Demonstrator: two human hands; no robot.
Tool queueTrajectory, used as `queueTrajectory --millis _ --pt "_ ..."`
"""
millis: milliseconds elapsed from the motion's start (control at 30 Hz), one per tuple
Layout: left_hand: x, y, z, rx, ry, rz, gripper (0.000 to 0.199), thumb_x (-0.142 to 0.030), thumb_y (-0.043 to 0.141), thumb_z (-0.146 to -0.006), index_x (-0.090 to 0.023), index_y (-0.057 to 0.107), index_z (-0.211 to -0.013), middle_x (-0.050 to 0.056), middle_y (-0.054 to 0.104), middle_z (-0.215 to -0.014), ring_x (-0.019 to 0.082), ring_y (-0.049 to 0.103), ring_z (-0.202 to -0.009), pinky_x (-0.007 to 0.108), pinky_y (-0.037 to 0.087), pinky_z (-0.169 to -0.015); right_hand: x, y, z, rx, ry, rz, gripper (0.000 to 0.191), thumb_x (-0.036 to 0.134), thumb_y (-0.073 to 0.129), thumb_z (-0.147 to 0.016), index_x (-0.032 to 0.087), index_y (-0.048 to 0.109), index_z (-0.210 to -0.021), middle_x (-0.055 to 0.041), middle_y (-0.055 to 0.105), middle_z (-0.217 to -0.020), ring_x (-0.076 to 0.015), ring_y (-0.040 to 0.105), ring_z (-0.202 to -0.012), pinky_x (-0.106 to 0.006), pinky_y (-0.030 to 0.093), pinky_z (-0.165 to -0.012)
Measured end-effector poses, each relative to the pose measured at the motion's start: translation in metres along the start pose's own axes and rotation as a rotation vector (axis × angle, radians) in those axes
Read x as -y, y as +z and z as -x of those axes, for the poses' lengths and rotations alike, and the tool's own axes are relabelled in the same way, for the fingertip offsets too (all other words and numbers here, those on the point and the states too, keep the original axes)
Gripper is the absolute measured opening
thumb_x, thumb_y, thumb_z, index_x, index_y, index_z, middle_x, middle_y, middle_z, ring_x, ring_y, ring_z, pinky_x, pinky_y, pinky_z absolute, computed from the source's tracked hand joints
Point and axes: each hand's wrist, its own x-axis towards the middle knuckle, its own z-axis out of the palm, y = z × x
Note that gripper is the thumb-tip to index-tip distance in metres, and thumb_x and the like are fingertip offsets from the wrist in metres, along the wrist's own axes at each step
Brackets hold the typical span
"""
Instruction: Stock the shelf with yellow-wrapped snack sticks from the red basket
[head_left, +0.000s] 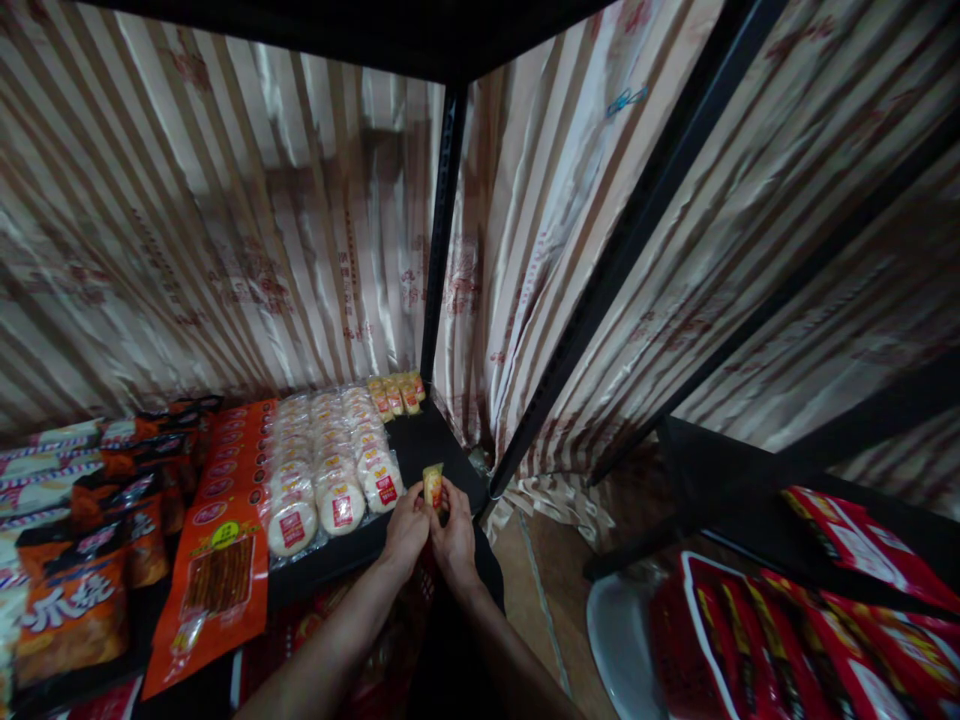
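Note:
A small yellow snack packet [433, 486] is held upright between my two hands, in front of the black shelf's right end. My left hand [407, 525] pinches its left side, and my right hand [454, 528] closes on its right side. Beyond them, similar small yellow packets [396, 396] stand in short rows at the shelf's back corner. To the left of my hands, round white wrapped cakes [342, 505] lie in three rows on the black shelf [427, 440].
Orange snack bags [71, 610] and a flat orange package [214, 560] cover the shelf's left part. A black post [442, 240] rises behind the corner, before striped curtains [300, 220]. At the lower right are a red basket [686, 620] of red packets and a white basin [619, 640].

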Motion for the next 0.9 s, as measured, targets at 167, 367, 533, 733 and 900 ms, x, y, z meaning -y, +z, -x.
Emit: queueTrajectory --millis 167,367,533,733,900 --pt "-0.009 0.0 -0.001 0.005 -0.006 -0.001 0.042 -0.015 0.05 -0.079 -0.019 0.055 -0.12 0.005 0.068 -0.102 0.015 0.062 -0.093 0.022 0.044 -0.084 -0.002 0.003 -0.004 0.012 -0.014 0.007 0.041 0.025 0.05 -0.08 0.017 0.055 -0.119 -0.0132 0.058 -0.111 -0.0241 0.057 -0.102 -0.043 0.047 -0.093" --pt "-0.015 0.002 -0.004 -0.006 0.018 -0.008 0.04 -0.013 0.046 -0.082 -0.014 0.054 -0.121 0.011 0.064 -0.114 0.017 0.06 -0.101 0.024 0.042 -0.088 0.005 0.004 -0.009 0.017 -0.052 0.112 0.04 0.022 0.046 -0.08 0.014 0.055 -0.118 -0.0143 0.058 -0.111 -0.0253 0.053 -0.105 -0.044 0.045 -0.094" --pt "-0.015 0.005 -0.009 -0.034 0.001 -0.026 0.044 -0.01 0.044 -0.081 -0.011 0.05 -0.124 0.012 0.063 -0.118 0.018 0.059 -0.105 0.025 0.041 -0.091 0.005 0.007 -0.013 0.036 -0.073 0.178 0.044 0.019 0.044 -0.079 0.014 0.053 -0.122 -0.0135 0.058 -0.112 -0.0251 0.051 -0.107 -0.043 0.043 -0.095" --pt "-0.016 0.007 -0.018 -0.022 0.052 -0.035 0.034 -0.008 0.042 -0.08 -0.013 0.058 -0.11 0.011 0.066 -0.107 0.018 0.062 -0.098 0.026 0.044 -0.085 -0.001 0.014 -0.022 0.017 -0.074 0.166 0.047 0.014 0.044 -0.076 0.018 0.054 -0.122 -0.0105 0.059 -0.109 -0.0233 0.053 -0.105 -0.04 0.043 -0.095" --pt "-0.02 0.009 -0.024 -0.022 0.072 -0.02 0.025 -0.012 0.042 -0.083 -0.014 0.058 -0.102 0.011 0.067 -0.104 0.018 0.062 -0.096 0.025 0.045 -0.083 -0.003 0.021 -0.033 0.02 -0.048 0.153 0.046 0.013 0.042 -0.076 0.018 0.056 -0.12 -0.0102 0.06 -0.107 -0.0224 0.054 -0.103 -0.037 0.045 -0.092"
